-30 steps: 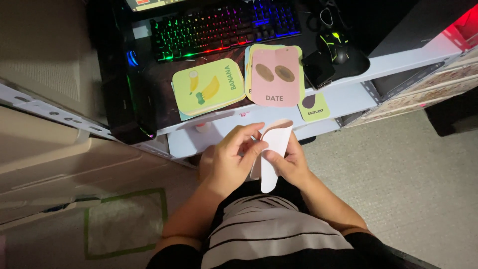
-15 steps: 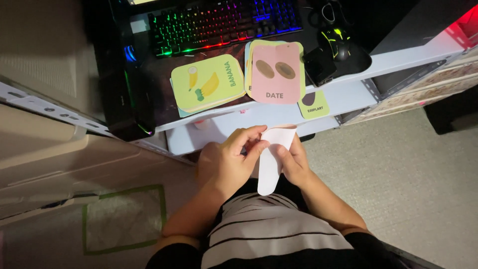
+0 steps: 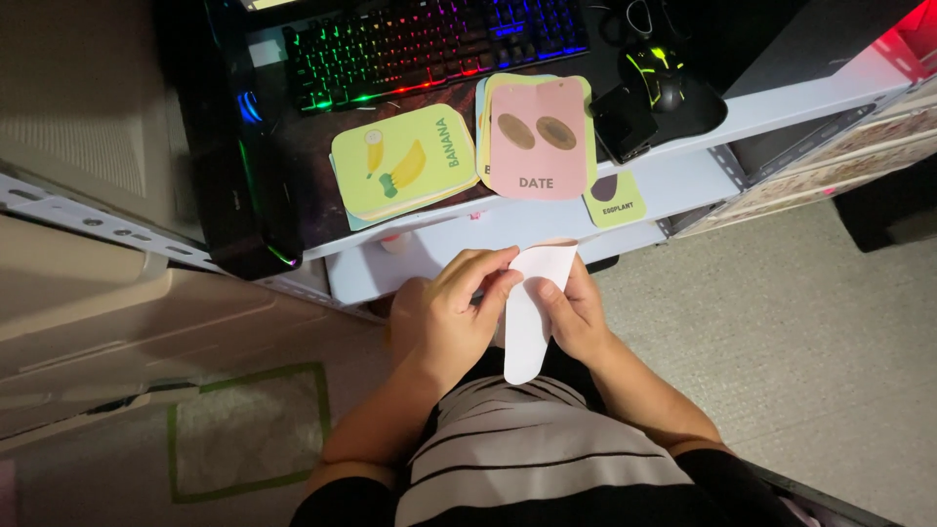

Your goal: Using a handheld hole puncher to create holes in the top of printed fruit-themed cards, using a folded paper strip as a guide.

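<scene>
Both my hands hold a white card (image 3: pixel 528 312), blank side up, over my lap in front of the desk. My left hand (image 3: pixel 449 312) pinches its upper left edge and my right hand (image 3: pixel 573 310) grips its right edge. On the desk beyond lie a green card with a banana picture (image 3: pixel 403 161), a pink card with two brown fruits (image 3: pixel 540 141) on top of a small stack, and a small green card with a dark vegetable (image 3: pixel 614 199).
A keyboard with rainbow backlight (image 3: pixel 429 39) sits at the back of the desk, with a lit mouse (image 3: pixel 660 76) and a dark phone (image 3: pixel 625 121) to its right. A white shelf edge (image 3: pixel 439 256) runs below the desk. Beige carpet (image 3: pixel 800 322) lies on the right, and a green tape square (image 3: pixel 249 429) marks the floor at the left.
The white card has shifted slightly lower and turned more upright in my hands. The cards on the desk have not moved.
</scene>
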